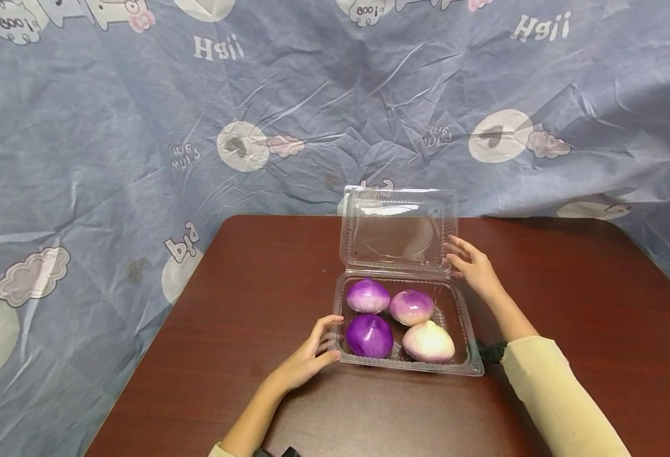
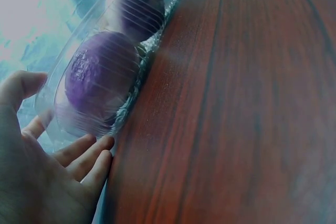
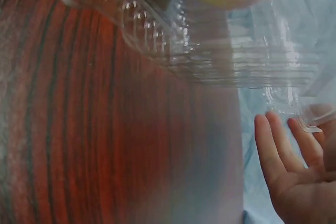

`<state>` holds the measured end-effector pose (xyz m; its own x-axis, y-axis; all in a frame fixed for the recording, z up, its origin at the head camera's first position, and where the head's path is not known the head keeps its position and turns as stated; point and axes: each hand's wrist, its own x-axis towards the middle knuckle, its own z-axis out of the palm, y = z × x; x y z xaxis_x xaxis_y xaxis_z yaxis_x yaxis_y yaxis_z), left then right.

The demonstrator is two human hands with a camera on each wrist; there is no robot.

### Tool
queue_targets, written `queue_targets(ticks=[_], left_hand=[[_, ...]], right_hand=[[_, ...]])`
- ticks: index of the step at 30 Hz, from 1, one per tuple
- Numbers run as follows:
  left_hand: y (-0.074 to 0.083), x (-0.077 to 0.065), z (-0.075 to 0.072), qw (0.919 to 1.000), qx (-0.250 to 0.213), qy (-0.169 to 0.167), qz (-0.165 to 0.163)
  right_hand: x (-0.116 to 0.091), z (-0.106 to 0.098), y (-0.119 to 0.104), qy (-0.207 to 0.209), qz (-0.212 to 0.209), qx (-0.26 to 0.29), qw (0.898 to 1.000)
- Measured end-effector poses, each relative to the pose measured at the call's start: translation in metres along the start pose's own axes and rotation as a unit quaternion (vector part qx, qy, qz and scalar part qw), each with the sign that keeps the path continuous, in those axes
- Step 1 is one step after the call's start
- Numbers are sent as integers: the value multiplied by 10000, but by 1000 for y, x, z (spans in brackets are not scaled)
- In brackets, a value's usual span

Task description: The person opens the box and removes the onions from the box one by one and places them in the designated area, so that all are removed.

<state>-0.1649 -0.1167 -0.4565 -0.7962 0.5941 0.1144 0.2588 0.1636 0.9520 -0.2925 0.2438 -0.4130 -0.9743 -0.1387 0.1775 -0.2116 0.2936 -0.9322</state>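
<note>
– While one printed blue-grey cloth (image 1: 129, 146) covers the whole background, there's just one reddish-brown table (image 1: 243, 279) in front, yeah?

– Yep, and one clear plastic box (image 1: 415, 367) around the middle of it, with its one lid (image 1: 394, 231) hinged up at the back.

– How many hands?

– Two. Left hand (image 1: 308, 362) is around the box's left edge, fingers spread, thumb apart near the front corner. Right hand (image 1: 477, 270) is at the lid's right edge, fingers spread too. Can't tell how firmly either one touches the plastic.

– And the onions?

– Four, all in the base, two by two. Left column: a dark purple onion (image 1: 369, 336) in front, a lighter purple onion (image 1: 368, 297) behind. Right column: a cream onion (image 1: 428, 343) in front, a pinkish-purple onion (image 1: 411, 307) behind.
</note>
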Motion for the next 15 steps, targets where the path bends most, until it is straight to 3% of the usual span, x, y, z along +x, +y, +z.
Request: queue_targets(ticks=[8,15], left_hand=[[1,1,2,9997,80,151,-172],[-3,1,2,9995,151,237,-163]], right_hand=[[2,0,17,-456,394,-26,9982],[0,5,20,-543,676,142,9961]])
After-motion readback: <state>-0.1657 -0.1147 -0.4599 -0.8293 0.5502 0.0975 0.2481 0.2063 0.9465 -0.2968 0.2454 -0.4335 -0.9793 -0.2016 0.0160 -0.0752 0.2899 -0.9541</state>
